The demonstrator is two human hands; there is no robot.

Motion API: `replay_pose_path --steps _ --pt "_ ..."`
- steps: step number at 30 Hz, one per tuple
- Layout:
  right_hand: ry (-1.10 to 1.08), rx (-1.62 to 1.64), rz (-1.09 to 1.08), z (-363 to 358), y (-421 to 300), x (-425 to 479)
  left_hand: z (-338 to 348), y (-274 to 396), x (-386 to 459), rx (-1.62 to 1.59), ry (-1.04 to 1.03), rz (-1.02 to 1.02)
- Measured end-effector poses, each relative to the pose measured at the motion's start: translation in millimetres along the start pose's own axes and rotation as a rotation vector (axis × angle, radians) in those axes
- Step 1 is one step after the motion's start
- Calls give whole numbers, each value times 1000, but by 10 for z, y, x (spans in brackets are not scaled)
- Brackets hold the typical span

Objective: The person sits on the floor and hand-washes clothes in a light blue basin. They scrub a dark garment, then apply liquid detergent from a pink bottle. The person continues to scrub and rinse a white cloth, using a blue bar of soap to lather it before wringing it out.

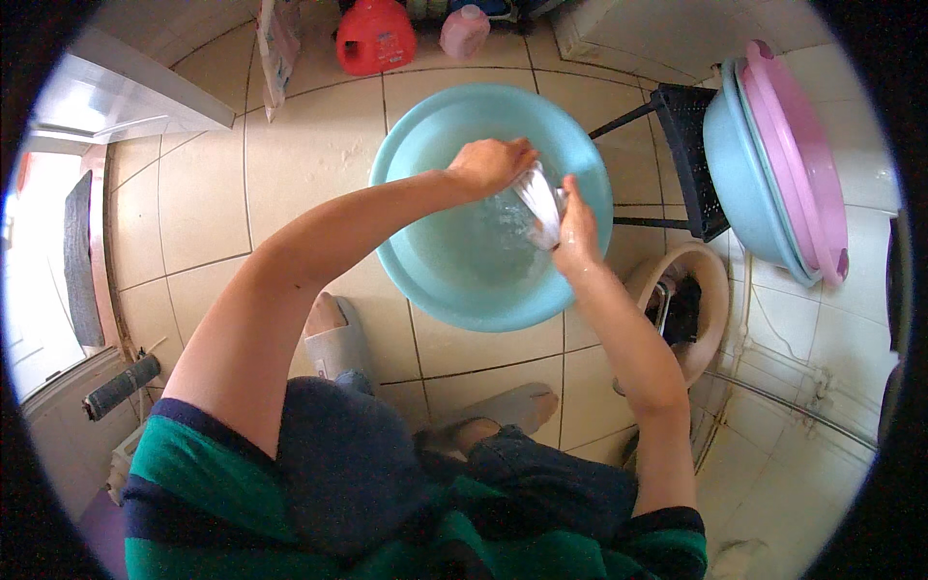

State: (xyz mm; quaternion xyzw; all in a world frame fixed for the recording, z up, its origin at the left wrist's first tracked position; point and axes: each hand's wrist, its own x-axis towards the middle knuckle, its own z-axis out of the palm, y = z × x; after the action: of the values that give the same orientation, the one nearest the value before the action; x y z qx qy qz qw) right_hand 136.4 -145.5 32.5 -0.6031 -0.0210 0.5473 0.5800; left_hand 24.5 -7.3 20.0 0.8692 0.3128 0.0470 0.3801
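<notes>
A large light-blue plastic basin (413, 275) stands on the tiled floor before me, with water in its bottom. Stretched between my hands above the water is a wet white cloth (540, 196). My left hand (489, 165) grips its upper end, fingers curled and partly hidden from above. Lower and to the right, my right hand (578, 228) holds the other end, its thumb pointing up along the cloth. What kind of cloth it is, I cannot tell. Water glistens on my right wrist.
Beyond the basin stand a red detergent jug (377, 40) and a pink bottle (465, 32). At right, a black stool (689, 159) is beside stacked blue and pink basins (754, 167). A beige bucket (714, 290) holds dark items. My slippered feet (337, 341) flank the near side.
</notes>
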Motion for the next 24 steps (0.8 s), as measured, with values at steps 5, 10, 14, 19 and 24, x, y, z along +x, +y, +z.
replay_pose_path --steps 5,10,14,19,24 --pt "240 -552 -330 -234 -209 0 38 -483 -124 -304 59 -60" --pt "242 -593 -597 -359 -197 35 41 -537 -108 -663 -13 -147" --pt "159 -886 -755 -474 -100 230 274 -924 -122 -120 26 -93" --pt "69 -689 -242 -300 438 423 264 -855 -139 -297 -67 -254" --pt "154 -1440 -795 -340 629 654 200 -821 -102 -208 -178 -307"
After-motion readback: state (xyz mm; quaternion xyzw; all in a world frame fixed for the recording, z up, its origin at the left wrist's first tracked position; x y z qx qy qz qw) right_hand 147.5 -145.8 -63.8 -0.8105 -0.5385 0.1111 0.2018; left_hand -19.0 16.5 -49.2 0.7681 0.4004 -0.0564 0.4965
